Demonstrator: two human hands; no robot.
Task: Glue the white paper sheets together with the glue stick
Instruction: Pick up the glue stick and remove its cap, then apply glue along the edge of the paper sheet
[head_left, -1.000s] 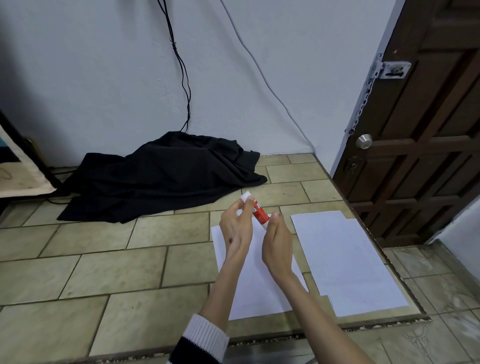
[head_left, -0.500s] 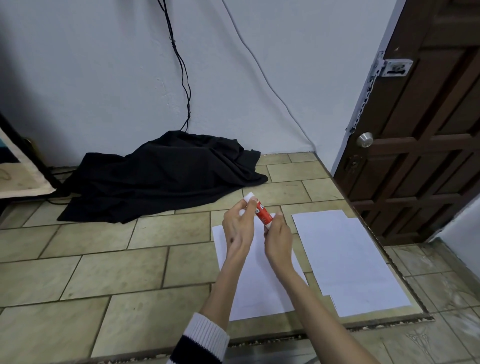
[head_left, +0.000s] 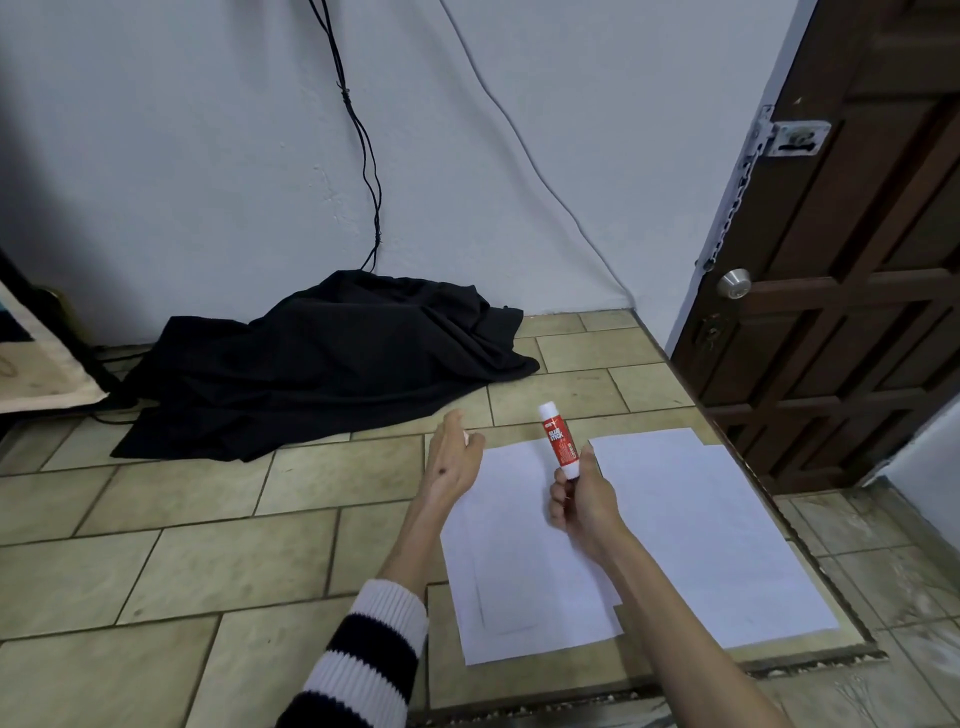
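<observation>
While R hand grips glue stick, L hand maybe holds cap.

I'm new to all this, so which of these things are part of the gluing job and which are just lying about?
Part of the job:
red and white glue stick, in the right hand
two white paper sheets on the tiled floor
left hand, which seems to hold something small and white

Lying about:
crumpled black cloth
black cables
brown wooden door

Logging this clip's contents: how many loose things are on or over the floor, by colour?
White: 2, the left sheet and the right sheet.
Red and white: 1, the glue stick in the right hand.
Black: 1, the cloth.
Total: 4.
</observation>
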